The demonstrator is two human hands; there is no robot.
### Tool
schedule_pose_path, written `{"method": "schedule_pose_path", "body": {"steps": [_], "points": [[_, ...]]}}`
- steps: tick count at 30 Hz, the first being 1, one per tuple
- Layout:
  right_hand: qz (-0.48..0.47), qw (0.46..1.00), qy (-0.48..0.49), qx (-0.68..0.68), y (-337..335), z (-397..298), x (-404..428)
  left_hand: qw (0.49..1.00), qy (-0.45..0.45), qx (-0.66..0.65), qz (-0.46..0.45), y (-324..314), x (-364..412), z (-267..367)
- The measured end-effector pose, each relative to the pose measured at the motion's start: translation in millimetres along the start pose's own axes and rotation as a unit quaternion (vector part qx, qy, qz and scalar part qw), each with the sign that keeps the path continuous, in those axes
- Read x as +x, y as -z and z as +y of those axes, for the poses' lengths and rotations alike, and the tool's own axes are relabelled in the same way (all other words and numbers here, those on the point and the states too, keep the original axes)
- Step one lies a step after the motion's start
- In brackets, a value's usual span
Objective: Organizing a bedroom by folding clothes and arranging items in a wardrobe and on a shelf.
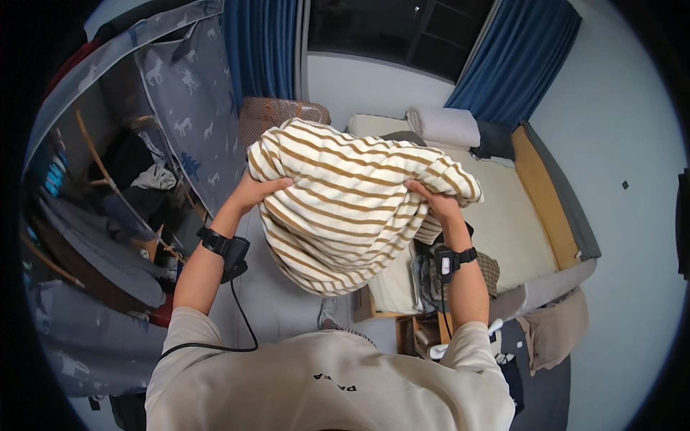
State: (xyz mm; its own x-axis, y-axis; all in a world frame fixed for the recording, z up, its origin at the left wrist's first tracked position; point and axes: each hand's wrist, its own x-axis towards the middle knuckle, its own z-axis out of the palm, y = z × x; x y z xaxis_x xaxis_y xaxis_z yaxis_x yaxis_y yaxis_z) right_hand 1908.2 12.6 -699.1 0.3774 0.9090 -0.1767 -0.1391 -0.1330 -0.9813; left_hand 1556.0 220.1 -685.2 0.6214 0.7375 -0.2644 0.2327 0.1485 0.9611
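A white garment with brown stripes (pixel 334 204) hangs spread between my two hands, in front of my chest. My left hand (pixel 252 191) grips its left side, with the thumb lying over the front of the cloth. On the other side my right hand (pixel 437 200) pinches a bunched fold near a sleeve-like end of the fabric. The lower part of the cloth sags in a rounded curve above the floor. My fingers behind the cloth are hidden. Each wrist wears a strapped black device with a cable.
A fabric wardrobe (pixel 188 108) stands open at left, with clothes inside. Ahead is a brown patterned bag (pixel 259 116). At right, a bed (pixel 517 226) holds a rolled quilt (pixel 444 126); folded clothes (pixel 426 280) lie at its near edge. A pillow (pixel 560 328) lies nearer me.
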Motion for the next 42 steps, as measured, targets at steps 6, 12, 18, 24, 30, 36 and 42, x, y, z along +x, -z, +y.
{"method": "schedule_pose_path", "body": {"steps": [6,12,18,24,30,36,42], "points": [[-0.031,0.999,-0.014,-0.027,-9.9,7.8,14.7,1.000,-0.010,0.018,-0.003,16.8,3.3,-10.2],[-0.031,0.999,0.019,-0.036,-18.2,44.6,30.8,0.999,0.023,0.046,-0.009,22.3,-1.9,-8.8],[-0.025,1.000,0.003,-0.015,-25.1,41.3,32.6,0.999,0.002,0.051,-0.001,26.5,4.9,-10.3],[-0.032,0.999,-0.010,0.037,-22.5,45.7,35.1,0.998,0.028,0.048,-0.014,24.7,3.9,-8.6],[-0.016,0.999,-0.043,-0.012,-26.8,33.7,18.1,0.999,0.011,0.041,0.005,23.3,-20.2,-12.8],[0.030,0.997,-0.023,-0.061,-31.7,19.3,24.9,0.997,-0.035,0.071,0.020,37.0,7.0,-14.8],[0.018,0.999,-0.028,-0.020,-15.8,15.8,18.7,0.997,-0.022,0.075,0.004,23.1,2.2,-13.2]]}}
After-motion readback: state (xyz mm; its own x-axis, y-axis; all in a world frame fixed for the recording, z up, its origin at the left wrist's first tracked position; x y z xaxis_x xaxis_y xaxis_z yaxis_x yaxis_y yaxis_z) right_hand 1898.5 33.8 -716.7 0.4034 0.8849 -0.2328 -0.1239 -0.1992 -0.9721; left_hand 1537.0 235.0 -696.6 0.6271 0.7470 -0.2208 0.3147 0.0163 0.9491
